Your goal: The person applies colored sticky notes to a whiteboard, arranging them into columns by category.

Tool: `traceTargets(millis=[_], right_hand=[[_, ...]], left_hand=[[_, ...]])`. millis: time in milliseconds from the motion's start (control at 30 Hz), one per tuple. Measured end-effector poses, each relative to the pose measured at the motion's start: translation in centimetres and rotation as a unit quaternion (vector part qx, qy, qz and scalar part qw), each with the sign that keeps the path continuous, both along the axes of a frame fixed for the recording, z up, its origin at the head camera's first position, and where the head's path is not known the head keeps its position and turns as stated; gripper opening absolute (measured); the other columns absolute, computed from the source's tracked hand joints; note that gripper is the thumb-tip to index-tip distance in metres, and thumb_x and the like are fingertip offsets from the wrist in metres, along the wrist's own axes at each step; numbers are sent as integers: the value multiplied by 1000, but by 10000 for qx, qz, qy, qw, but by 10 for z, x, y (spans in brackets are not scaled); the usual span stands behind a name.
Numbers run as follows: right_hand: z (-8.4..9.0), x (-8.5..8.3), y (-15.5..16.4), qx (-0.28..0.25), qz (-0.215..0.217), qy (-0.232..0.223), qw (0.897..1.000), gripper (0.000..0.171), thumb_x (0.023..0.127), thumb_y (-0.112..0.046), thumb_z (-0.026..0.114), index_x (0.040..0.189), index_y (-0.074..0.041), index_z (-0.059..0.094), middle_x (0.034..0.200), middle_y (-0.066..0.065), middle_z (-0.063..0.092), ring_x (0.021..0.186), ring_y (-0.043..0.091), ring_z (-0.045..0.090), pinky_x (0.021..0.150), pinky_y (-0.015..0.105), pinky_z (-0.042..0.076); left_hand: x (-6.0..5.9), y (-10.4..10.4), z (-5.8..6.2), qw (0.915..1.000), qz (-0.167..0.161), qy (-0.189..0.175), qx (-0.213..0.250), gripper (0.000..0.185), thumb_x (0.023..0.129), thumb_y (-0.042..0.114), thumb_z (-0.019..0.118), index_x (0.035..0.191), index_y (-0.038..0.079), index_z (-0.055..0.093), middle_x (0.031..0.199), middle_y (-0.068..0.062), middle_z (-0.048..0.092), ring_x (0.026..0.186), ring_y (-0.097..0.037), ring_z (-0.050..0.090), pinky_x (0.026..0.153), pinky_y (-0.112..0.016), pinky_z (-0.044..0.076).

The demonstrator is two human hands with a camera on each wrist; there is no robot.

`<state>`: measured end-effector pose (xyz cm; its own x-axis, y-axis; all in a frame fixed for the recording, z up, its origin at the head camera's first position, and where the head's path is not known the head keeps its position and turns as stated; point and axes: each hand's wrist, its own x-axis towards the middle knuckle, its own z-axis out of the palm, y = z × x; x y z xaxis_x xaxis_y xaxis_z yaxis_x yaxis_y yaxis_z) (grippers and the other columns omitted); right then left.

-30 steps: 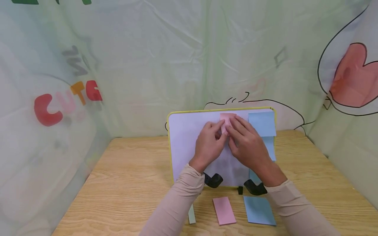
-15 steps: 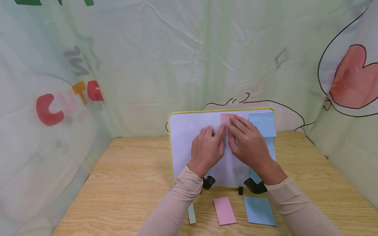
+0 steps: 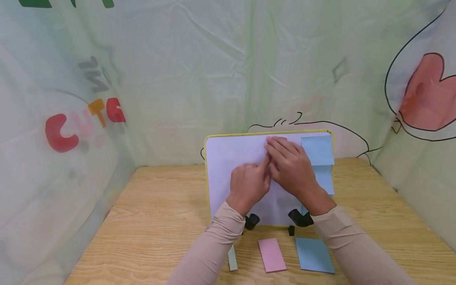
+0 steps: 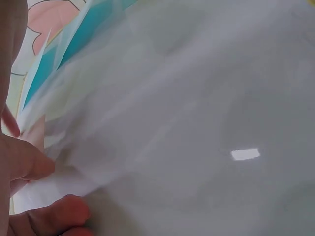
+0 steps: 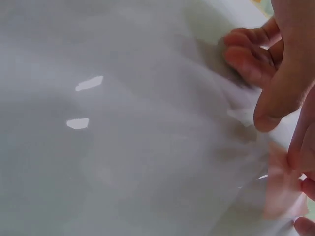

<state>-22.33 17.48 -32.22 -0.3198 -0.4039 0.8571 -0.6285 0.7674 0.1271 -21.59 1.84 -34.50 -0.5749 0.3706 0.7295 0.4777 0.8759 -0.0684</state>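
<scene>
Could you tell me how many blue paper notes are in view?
3: one upper blue note on the whiteboard, a lower blue note beneath it, one blue table note. The right hand may hide others.

Both arms reach forward, sleeved to the wrists. The left hand point(image 3: 248, 184) is loosely curled. The right hand point(image 3: 289, 166) lies flat, fingers point(image 3: 276, 145) extended.

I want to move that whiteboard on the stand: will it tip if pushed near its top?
Probably. The whiteboard stands nearly upright on two small black feet, so a top push likely rocks it backward. It looks thin and light; both hands, left hand and right hand, rest against it.
</scene>
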Motion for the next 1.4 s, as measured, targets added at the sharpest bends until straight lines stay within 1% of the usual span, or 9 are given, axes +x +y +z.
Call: traceTargets(millis=[100,233,500,567,767,833,1000,1133,1400], right_hand=[[0,0,4,-71,-228,-136,9996,38,85,-5,69,122,4,69,128,18,65,120,36,60,99,54,45],[1,1,10,-198,-393,-225,9988,35,84,-3,69,119,3,70,126,17,66,120,34,60,98,55,46],[4,4,14,-530,-769,-11,9956,22,83,0,67,104,6,72,119,18,69,114,36,64,92,57,49],[4,4,9,-537,-690,56,9962,23,83,0,67,105,7,72,118,19,69,114,37,64,92,57,49],[1,-1,-5,-107,31,70,9999,33,85,-1,65,116,8,70,125,22,66,118,39,60,97,56,45],[0,-2,-5,-20,63,-6,10000,34,85,-2,63,117,8,69,127,22,65,120,39,59,100,56,43],[-2,-3,0,-160,-223,-82,9996,30,88,-4,64,115,5,70,127,18,66,120,35,60,101,53,44],[-1,-2,8,-277,-428,-44,9987,25,88,-3,64,111,4,71,124,16,68,118,34,62,99,55,45],[3,3,19,-620,-979,145,9932,24,85,1,60,105,4,74,113,16,72,108,37,65,91,58,48]], left_hand=[[1,-1,1,9998,117,-142,-77,51,91,27,63,142,29,60,46,6,40,40,-13,42,37,-27,27],[1,-2,2,9995,199,-219,-122,53,92,27,62,144,31,56,46,7,36,38,-11,35,37,-26,24],[2,-4,1,9997,97,-234,-69,51,91,26,63,142,29,59,45,7,35,38,-11,34,37,-26,25],[2,-4,0,9997,77,-226,-46,51,91,26,63,142,29,59,45,7,36,38,-11,35,37,-26,24],[3,-4,-4,9999,55,-135,33,47,91,27,64,137,29,63,45,6,38,40,-14,43,37,-26,26],[4,-4,-4,9999,22,-127,55,45,90,26,64,136,29,64,45,7,38,40,-14,43,37,-26,25],[5,-5,-5,9995,124,-278,5,52,91,27,63,143,31,58,44,7,34,37,-11,35,36,-25,22],[6,-7,-5,9986,225,-481,-72,54,93,28,60,146,33,53,44,8,32,37,-10,30,37,-25,22],[6,-6,-5,9989,233,-385,-141,55,91,28,63,145,32,55,44,8,30,38,-10,29,37,-26,22]])
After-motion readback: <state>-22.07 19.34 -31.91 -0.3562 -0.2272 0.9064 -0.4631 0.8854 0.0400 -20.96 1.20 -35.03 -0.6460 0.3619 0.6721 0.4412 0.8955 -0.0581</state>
